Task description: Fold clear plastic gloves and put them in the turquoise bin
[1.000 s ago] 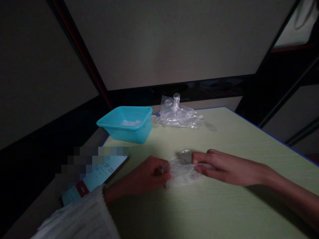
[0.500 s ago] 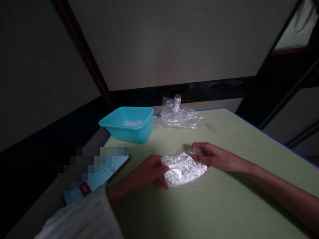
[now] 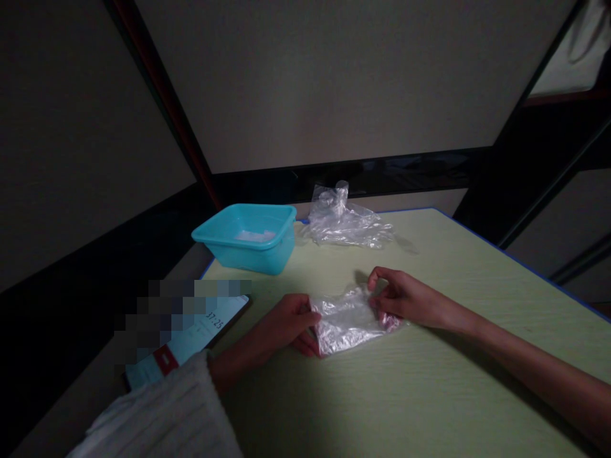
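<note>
In the head view, your left hand (image 3: 291,324) pinches the left end of the crinkled clear film (image 3: 346,318), thumb over its upper face and the other fingers tucked beneath. The film lies stretched between your two hands, just above or on the pale table (image 3: 453,388); you cannot tell from here whether its underside touches the wood. Your right hand (image 3: 403,299) is at the film's right end, its index finger curled at the far corner and its thumb near the same edge, with a small gap showing between the two tips. Lower fingers of that hand show pinkish through the film, so they lie behind or under it; whether they press on it cannot be told. Beyond your hands, near the table's far edge, a heap (image 3: 351,226) of clear plastic rests beside the blue tub (image 3: 251,257), which has something whitish inside. To the left, a lit phone (image 3: 191,343), partly blurred out, lies next to your left forearm, whose pale sleeve (image 3: 167,413) covers its lower corner.
</note>
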### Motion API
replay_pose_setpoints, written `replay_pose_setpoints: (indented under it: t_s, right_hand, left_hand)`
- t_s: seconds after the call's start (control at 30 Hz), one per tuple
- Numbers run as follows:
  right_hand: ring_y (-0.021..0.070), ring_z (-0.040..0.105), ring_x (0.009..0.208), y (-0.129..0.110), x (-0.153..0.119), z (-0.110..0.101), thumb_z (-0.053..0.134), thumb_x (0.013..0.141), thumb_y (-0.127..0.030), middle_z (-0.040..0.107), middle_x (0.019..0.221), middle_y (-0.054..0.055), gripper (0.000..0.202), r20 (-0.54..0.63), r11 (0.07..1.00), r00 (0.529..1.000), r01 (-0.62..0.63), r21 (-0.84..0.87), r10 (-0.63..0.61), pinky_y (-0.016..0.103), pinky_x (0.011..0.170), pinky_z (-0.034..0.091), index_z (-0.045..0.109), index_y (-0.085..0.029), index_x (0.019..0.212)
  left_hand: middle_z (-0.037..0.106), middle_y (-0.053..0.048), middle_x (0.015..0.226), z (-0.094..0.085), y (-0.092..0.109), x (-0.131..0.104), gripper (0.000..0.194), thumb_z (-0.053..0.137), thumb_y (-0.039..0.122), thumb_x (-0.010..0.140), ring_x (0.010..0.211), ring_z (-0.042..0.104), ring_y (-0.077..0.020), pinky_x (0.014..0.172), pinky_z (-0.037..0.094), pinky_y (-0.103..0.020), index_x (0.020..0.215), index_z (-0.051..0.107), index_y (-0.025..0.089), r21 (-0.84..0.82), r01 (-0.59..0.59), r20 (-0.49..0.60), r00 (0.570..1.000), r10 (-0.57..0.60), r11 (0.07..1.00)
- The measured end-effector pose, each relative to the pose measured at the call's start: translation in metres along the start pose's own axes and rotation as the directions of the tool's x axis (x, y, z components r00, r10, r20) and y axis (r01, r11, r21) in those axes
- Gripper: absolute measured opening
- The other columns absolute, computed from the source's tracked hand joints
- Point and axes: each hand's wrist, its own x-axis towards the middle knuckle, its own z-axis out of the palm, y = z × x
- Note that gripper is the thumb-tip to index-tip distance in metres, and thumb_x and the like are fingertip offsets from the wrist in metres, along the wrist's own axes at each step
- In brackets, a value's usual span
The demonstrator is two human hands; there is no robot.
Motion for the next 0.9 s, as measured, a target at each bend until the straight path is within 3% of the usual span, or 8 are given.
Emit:
replay_pose_setpoints:
  t_s: [0.23,0.43,0.7,0.9]
  right_hand:
    - [0.0126,0.055,0.041,0.001,0.000,0.000,0.055,0.070,-0.029,0.059,0.049,-0.006,0.028,-0.047,0.999,0.999,-0.016,-0.041,0.014,0.022,0.040,0.037,0.034,-0.021,0.087]
    - [0.0132,0.055,0.042,0.000,-0.001,0.003,0.056,0.069,-0.034,0.057,0.048,-0.007,0.035,-0.062,0.999,0.998,-0.023,-0.039,0.021,0.024,0.041,0.041,0.034,-0.021,0.093]
    - [0.0114,0.052,0.041,0.001,-0.001,0.003,0.057,0.068,-0.034,0.056,0.050,-0.007,0.047,-0.050,1.000,0.998,0.022,-0.003,-0.023,0.023,0.041,0.041,0.032,-0.019,0.105]
    - [0.0133,0.054,0.046,0.002,-0.001,0.003,0.056,0.070,-0.031,0.054,0.055,-0.007,0.048,-0.039,0.999,0.998,0.042,-0.019,-0.043,0.025,0.043,0.043,0.032,-0.018,0.109]
  left_hand:
    - [0.063,0.004,0.055,-0.006,0.000,0.000,0.013,0.047,0.019,0.078,0.048,0.064,-0.0122,0.047,0.045,-0.019,0.078,0.034,0.020,-0.031,0.011,0.011,1.000,-0.011,0.999]
    - [0.066,0.001,0.058,-0.016,-0.004,0.003,0.023,0.049,0.028,0.075,0.053,0.065,-0.0156,0.050,0.044,-0.022,0.079,0.027,0.022,0.015,-0.005,0.121,0.993,0.004,1.000]
    - [0.069,0.000,0.064,-0.027,-0.012,0.011,0.026,0.051,0.032,0.071,0.051,0.064,-0.0133,0.040,0.031,-0.016,0.077,0.027,0.023,0.120,-0.083,0.290,0.956,0.045,0.989]
    - [0.071,-0.002,0.071,-0.034,-0.009,0.011,0.031,0.057,0.030,0.068,0.044,0.060,-0.0098,0.036,0.023,-0.015,0.077,0.028,0.022,0.129,-0.143,0.312,0.945,0.096,0.981]
